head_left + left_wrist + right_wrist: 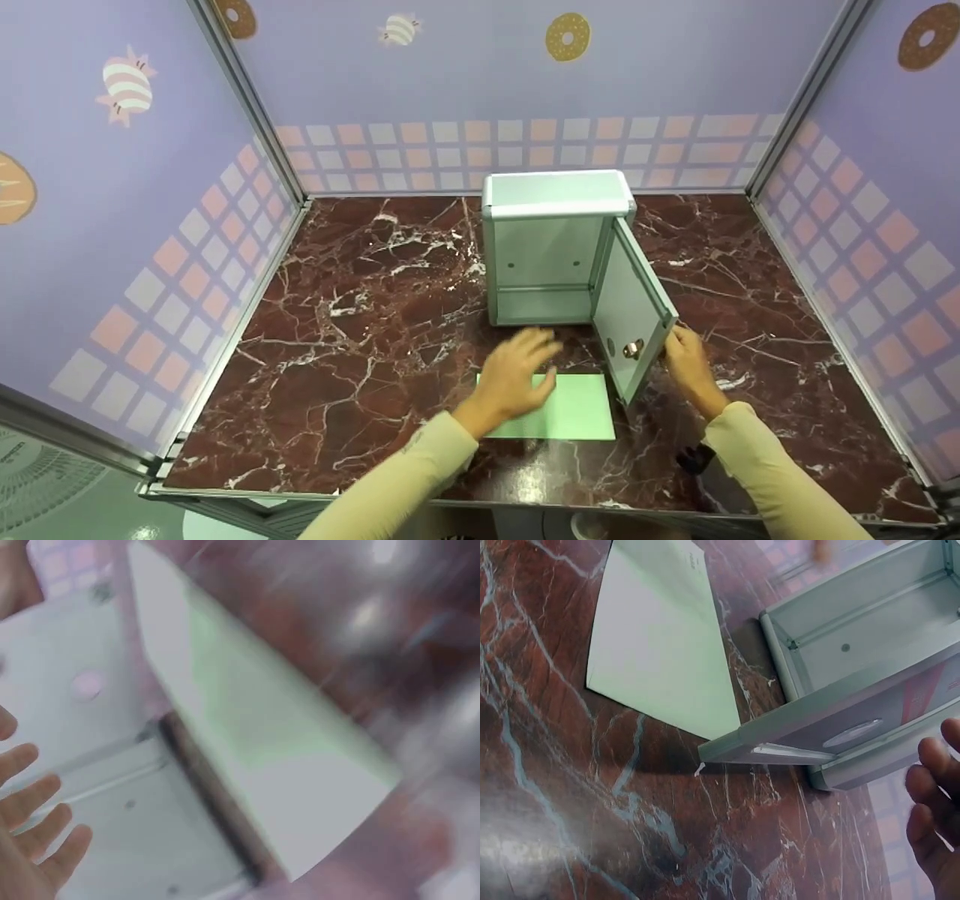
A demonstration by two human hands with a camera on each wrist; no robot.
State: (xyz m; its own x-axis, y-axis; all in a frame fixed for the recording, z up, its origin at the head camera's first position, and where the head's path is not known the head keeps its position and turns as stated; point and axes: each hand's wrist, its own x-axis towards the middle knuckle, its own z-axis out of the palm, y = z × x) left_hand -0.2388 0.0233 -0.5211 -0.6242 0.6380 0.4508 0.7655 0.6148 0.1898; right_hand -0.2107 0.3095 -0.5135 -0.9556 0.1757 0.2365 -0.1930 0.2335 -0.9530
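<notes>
A small white metal cabinet (559,193) stands on the marble-patterned table, its inside bare. The door (637,307) is swung out to the right and has a brass-coloured lock (634,349) on its inner face. My right hand (686,367) is at the outer side of the door's free edge, with loosely bent fingers (930,802) in the right wrist view. A flat light green sheet (577,409) lies in front of the cabinet. Over its left part hovers my left hand (514,375), fingers spread, blurred and holding nothing.
Purple panels (480,75) with printed sweets and checks enclose the back and both sides. Metal rails (244,97) run along their corners. The reddish-brown table (360,330) extends left of the cabinet. A small black object (695,459) shows beside the right wrist.
</notes>
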